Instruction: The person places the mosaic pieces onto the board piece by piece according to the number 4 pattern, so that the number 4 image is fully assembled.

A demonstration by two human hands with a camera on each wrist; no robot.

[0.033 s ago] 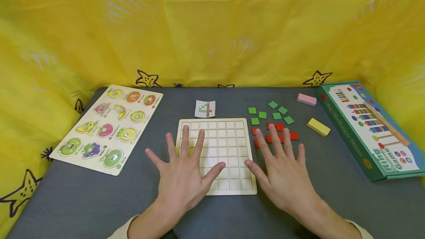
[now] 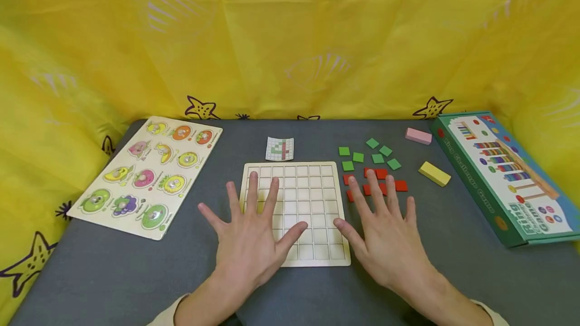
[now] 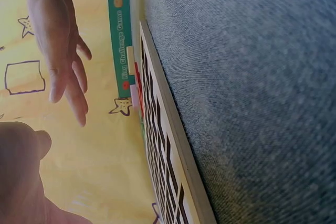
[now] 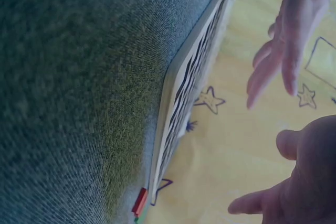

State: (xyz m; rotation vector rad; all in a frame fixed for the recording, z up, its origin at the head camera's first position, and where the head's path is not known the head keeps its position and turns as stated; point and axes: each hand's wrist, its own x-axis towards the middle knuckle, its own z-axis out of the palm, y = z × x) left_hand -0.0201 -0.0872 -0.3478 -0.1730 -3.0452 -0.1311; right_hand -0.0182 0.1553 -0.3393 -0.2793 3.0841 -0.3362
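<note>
A wooden grid board (image 2: 315, 193) lies in the middle of the grey table. My left hand (image 2: 248, 243) is spread, palm down, above the board's left part, holding nothing. My right hand (image 2: 390, 240), also spread and empty, hovers by the board's right edge, its fingertips in front of some red tiles (image 2: 401, 185). Both wrist views show the hands raised above the surface. Green tiles (image 2: 358, 157) lie loose behind the red ones. Behind the board is a small card (image 2: 279, 149) printed with a green and red grid pattern.
On the left lies a fruit puzzle board (image 2: 148, 175). To the right are a pink block (image 2: 418, 136), a yellow block (image 2: 434, 173) and a green game box (image 2: 503, 177). A yellow cloth (image 2: 290, 39) hangs behind the table.
</note>
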